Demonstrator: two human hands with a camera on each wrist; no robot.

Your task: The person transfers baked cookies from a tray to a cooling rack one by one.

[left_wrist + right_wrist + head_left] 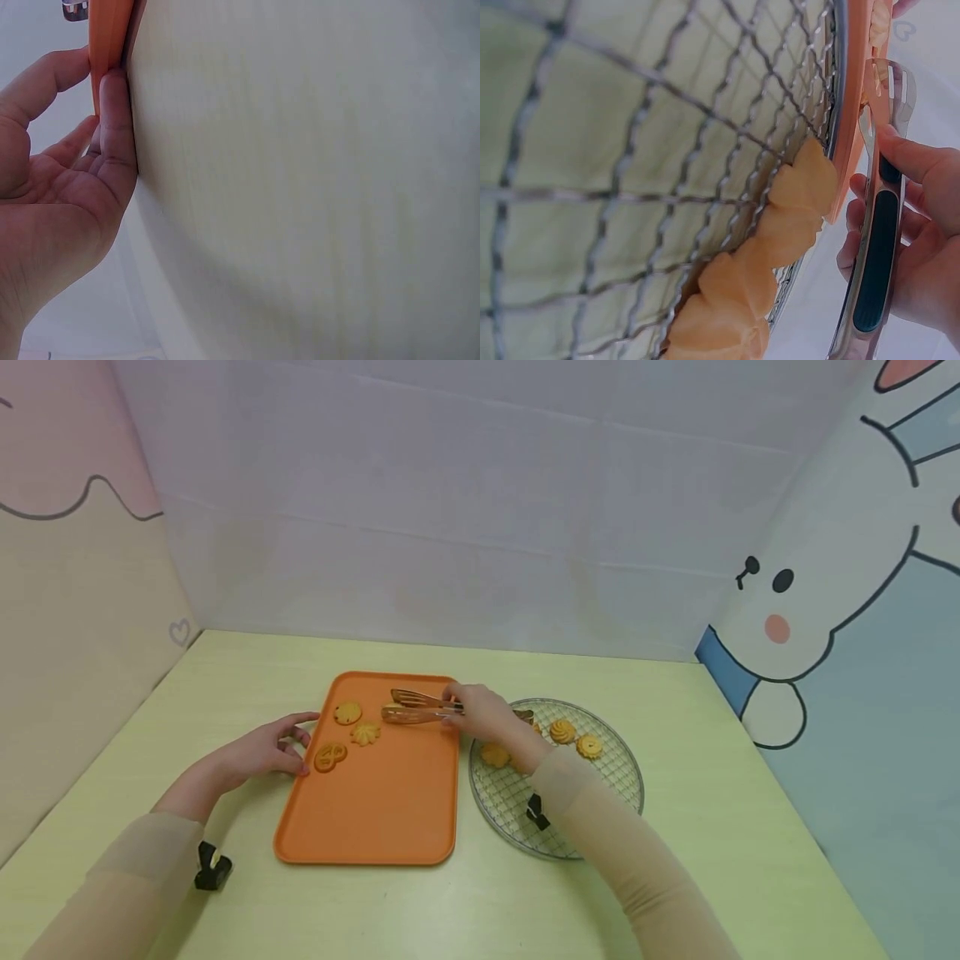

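Note:
My right hand (483,714) grips metal serving tongs (877,247) with dark handle inlays. Their slotted tips lie over the upper right of an orange tray (375,810). Beside the tips a cookie (392,705) is partly hidden; I cannot tell whether the tongs hold it. Further left on the tray are a round cookie (347,713), a flower-shaped cookie (365,733) and a pretzel-shaped cookie (330,757). At the tray's left edge, my left hand (258,750) touches the rim with thumb and fingers spread, as the left wrist view (75,157) also shows.
Right of the tray stands a round wire rack (510,810), bearing several cookies, among them a swirled cookie (562,731) and a ring-like cookie (589,746). My right forearm crosses above it. A pale table (750,827) carries everything, with a white cloth wall (450,527) behind.

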